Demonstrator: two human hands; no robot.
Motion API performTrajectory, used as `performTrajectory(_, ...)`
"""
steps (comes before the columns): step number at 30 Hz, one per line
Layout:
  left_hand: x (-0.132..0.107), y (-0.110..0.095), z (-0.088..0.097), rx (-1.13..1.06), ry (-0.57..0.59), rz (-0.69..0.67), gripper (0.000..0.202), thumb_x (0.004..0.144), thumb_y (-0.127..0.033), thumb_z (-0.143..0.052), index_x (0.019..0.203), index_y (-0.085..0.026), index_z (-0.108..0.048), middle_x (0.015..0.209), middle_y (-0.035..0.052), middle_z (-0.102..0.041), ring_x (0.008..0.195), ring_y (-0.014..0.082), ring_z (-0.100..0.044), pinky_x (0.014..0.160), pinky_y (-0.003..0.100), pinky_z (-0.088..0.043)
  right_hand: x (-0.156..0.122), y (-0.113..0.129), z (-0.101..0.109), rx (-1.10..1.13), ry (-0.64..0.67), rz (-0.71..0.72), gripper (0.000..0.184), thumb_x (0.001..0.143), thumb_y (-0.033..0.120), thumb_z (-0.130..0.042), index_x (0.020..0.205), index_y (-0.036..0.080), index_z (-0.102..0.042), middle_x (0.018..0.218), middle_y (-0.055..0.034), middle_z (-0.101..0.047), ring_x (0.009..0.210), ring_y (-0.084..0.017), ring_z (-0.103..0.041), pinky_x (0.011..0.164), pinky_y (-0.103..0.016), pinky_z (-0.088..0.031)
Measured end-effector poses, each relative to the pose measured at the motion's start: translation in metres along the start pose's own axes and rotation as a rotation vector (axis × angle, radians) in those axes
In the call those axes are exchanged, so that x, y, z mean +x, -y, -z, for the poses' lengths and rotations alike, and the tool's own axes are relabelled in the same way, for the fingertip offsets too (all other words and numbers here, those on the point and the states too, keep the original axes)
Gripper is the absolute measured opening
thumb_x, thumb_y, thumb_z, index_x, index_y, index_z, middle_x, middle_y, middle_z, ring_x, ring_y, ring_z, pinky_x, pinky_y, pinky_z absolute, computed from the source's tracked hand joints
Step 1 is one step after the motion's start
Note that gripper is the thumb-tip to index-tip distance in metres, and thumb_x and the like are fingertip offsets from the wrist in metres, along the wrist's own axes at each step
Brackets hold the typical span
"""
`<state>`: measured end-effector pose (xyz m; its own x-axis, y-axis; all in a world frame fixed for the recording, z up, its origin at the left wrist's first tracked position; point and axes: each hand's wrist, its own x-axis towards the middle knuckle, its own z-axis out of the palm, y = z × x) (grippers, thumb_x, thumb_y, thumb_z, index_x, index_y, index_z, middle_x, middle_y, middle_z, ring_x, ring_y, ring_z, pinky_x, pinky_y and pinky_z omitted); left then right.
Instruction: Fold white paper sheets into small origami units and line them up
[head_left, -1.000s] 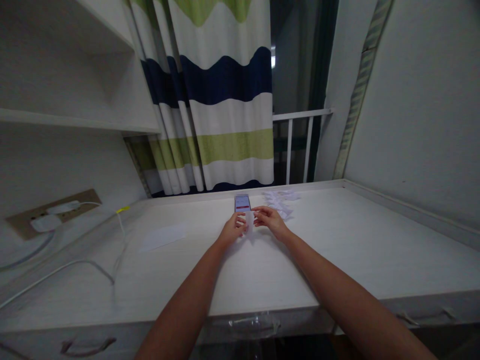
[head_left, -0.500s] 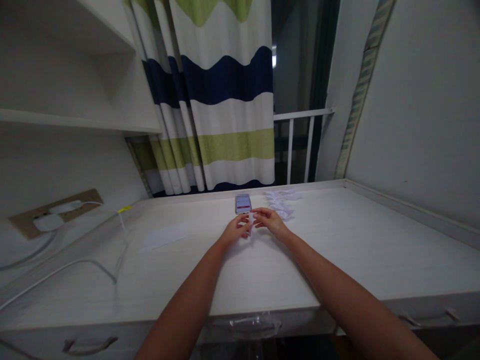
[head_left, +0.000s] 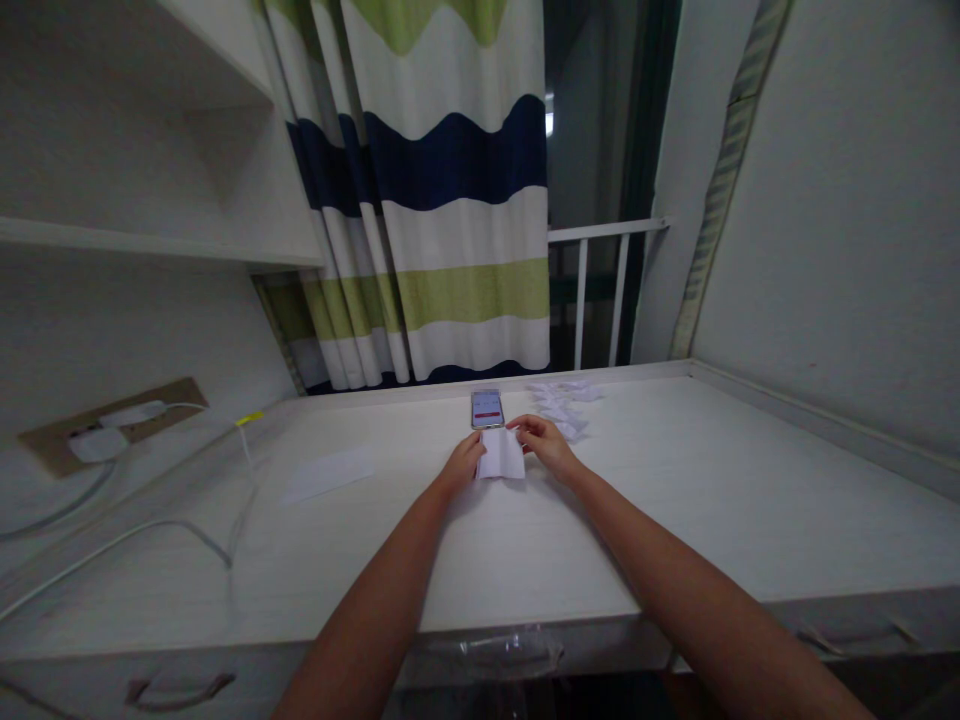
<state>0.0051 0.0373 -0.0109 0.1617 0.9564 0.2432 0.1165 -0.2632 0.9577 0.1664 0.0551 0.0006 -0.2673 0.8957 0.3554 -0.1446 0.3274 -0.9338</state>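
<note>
A small white folded paper (head_left: 501, 456) lies spread on the white desk (head_left: 675, 500) between my hands. My left hand (head_left: 461, 465) pinches its left edge, fingers closed on it. My right hand (head_left: 546, 445) holds its upper right corner with closed fingers. Just beyond the paper lies a phone (head_left: 487, 407) with its screen lit.
A pile of small folded white papers (head_left: 562, 405) sits right of the phone. A flat white sheet (head_left: 328, 473) lies at the left, near white cables (head_left: 150, 530) from a wall socket (head_left: 97, 430). Striped curtain (head_left: 442, 200) and railing stand behind the desk.
The paper, held narrow and upright between my fingers before, is now unfolded wider and laid flat on the desk. Both hands stayed at its edges.
</note>
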Motion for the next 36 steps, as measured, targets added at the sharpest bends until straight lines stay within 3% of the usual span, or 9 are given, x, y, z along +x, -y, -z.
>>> performTrajectory(8, -0.001, -0.003, 0.001, 0.108, -0.073, -0.042, 0.036, 0.057, -0.008, -0.041, 0.09, -0.016, -0.054, 0.071, -0.0004, -0.054, 0.061, 0.0124, -0.049, 0.056, 0.022, -0.038, -0.001, -0.004, -0.003, -0.091, 0.038, 0.04, 0.02, 0.058, 0.018, -0.047, 0.074, 0.017, -0.059, 0.058, 0.0035, -0.051, 0.051, -0.009, -0.047, 0.047, -0.02, -0.04)
performTrajectory(11, -0.003, -0.004, 0.001, 0.212, -0.119, -0.072, 0.032, 0.057, -0.007, -0.045, 0.086, -0.017, -0.054, 0.075, -0.0006, -0.055, 0.069, 0.0142, -0.051, 0.065, 0.025, -0.039, 0.0, -0.007, -0.002, -0.126, 0.061, 0.059, 0.019, 0.059, 0.019, -0.046, 0.074, 0.017, -0.059, 0.059, 0.0029, -0.052, 0.051, -0.009, -0.047, 0.046, -0.02, -0.04)
performTrajectory(18, -0.004, -0.006, 0.002, 0.309, -0.202, -0.135, 0.021, 0.059, -0.02, -0.059, 0.08, -0.017, -0.055, 0.083, 0.0019, -0.058, 0.08, 0.0179, -0.053, 0.074, 0.029, -0.04, 0.001, -0.011, -0.002, -0.17, 0.028, 0.082, 0.019, 0.058, 0.025, -0.058, 0.075, 0.016, -0.057, 0.056, 0.0052, -0.048, 0.045, -0.006, -0.043, 0.043, -0.018, -0.035)
performTrajectory(21, -0.004, -0.007, 0.002, 0.3, -0.219, -0.149, 0.022, 0.059, -0.021, -0.06, 0.08, -0.017, -0.057, 0.083, 0.0025, -0.06, 0.08, 0.0179, -0.053, 0.074, 0.029, -0.04, 0.002, -0.013, -0.002, -0.145, -0.035, 0.023, 0.027, 0.051, 0.027, -0.065, 0.074, 0.016, -0.057, 0.051, 0.0065, -0.046, 0.042, -0.006, -0.041, 0.041, -0.018, -0.033)
performTrajectory(25, -0.002, -0.009, 0.002, 0.241, -0.239, -0.12, 0.015, 0.059, -0.021, -0.06, 0.073, -0.016, -0.06, 0.08, 0.0035, -0.062, 0.078, 0.0183, -0.055, 0.073, 0.029, -0.04, 0.003, -0.012, -0.002, -0.1, -0.022, -0.089, 0.024, 0.051, 0.028, -0.066, 0.068, 0.013, -0.059, 0.048, 0.0044, -0.049, 0.043, -0.007, -0.043, 0.041, -0.019, -0.032)
performTrajectory(31, 0.002, -0.01, 0.002, 0.099, -0.27, -0.053, 0.009, 0.054, -0.02, -0.063, 0.061, -0.015, -0.06, 0.072, 0.0039, -0.063, 0.075, 0.0182, -0.056, 0.073, 0.03, -0.039, -0.002, -0.002, -0.005, -0.012, -0.019, -0.106, 0.023, 0.049, 0.029, -0.067, 0.063, 0.013, -0.06, 0.049, 0.0041, -0.052, 0.044, -0.007, -0.043, 0.043, -0.02, -0.031)
performTrajectory(36, 0.001, -0.009, 0.002, 0.07, -0.313, 0.019, 0.013, 0.057, -0.025, -0.061, 0.063, -0.014, -0.062, 0.067, 0.0029, -0.06, 0.072, 0.0183, -0.055, 0.07, 0.029, -0.04, -0.006, 0.005, -0.01, 0.036, 0.018, -0.144, 0.019, 0.05, 0.029, -0.066, 0.059, 0.013, -0.06, 0.048, 0.0042, -0.052, 0.044, -0.007, -0.042, 0.044, -0.02, -0.032)
